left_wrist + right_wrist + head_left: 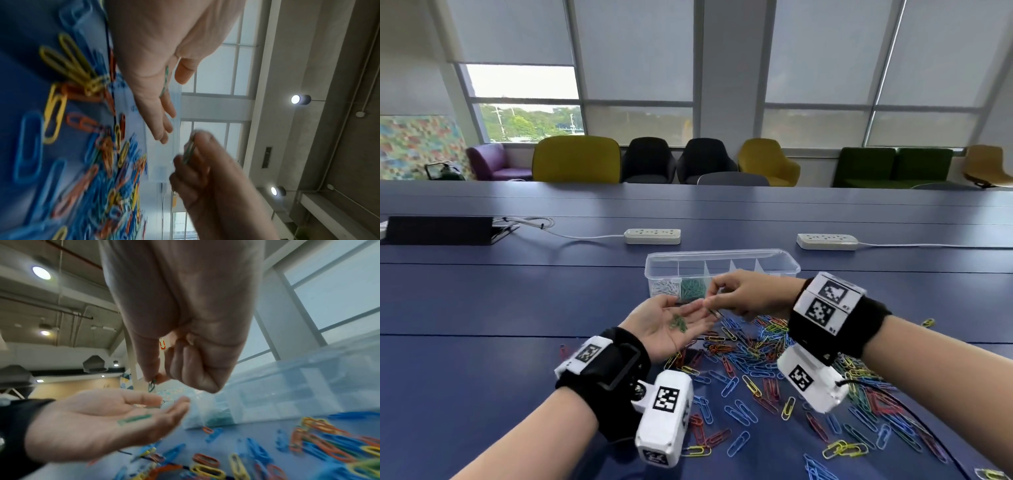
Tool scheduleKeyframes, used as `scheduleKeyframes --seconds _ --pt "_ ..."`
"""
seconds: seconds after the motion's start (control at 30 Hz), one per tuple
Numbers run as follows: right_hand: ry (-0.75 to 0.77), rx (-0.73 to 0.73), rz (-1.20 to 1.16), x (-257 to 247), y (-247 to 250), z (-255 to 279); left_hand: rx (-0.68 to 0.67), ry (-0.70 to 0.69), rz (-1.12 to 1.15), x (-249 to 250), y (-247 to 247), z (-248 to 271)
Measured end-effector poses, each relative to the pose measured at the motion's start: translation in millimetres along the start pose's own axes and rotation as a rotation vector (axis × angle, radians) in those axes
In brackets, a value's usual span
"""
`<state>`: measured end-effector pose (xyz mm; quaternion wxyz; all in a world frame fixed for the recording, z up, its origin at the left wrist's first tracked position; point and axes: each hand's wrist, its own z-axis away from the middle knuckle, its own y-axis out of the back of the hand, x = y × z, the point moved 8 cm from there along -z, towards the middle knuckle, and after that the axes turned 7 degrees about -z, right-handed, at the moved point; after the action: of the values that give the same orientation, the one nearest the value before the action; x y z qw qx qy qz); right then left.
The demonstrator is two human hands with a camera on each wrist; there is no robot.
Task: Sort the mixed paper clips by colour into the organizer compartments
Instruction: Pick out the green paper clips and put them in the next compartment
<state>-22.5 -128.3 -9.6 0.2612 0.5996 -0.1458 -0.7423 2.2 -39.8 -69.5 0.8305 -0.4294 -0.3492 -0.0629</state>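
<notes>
While your left hand [671, 327] lies palm up with its fingers straight and relaxed, a small cluster of green clips [678, 323] rests on the palm; their exact count cannot be told, though the right wrist view shows at least one lying flat [134, 419]. Your right hand [744, 294] hovers just above the left fingertips, thumb and forefinger pressed together on one green clip [151, 385], the other fingers curled under.

Take the clear organizer [722, 265] as your landmark: both hands sit directly in front of it, near its left end. It has at least five compartments in a row. The leftmost holds white clips [665, 288], the one beside it holds teal-green clips [693, 288], and the rest are partly hidden behind your right hand.

The mixed pile of clips [774, 363], blue, red, yellow, orange and green, far too many to count, spreads over the blue table [482, 308] in front of the organizer and to its right, under your wrists.

Behind the organizer lie two white power strips, one to the left [652, 236] and one to the right [827, 241].
</notes>
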Motion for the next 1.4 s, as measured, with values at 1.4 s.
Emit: scheduleKeyframes --seconds 1.4 --pt "-0.02 -0.121 0.564 54.5 -7.6 24.5 -0.004 -0.207 -2.243 2.0 -40.5 -8.5"
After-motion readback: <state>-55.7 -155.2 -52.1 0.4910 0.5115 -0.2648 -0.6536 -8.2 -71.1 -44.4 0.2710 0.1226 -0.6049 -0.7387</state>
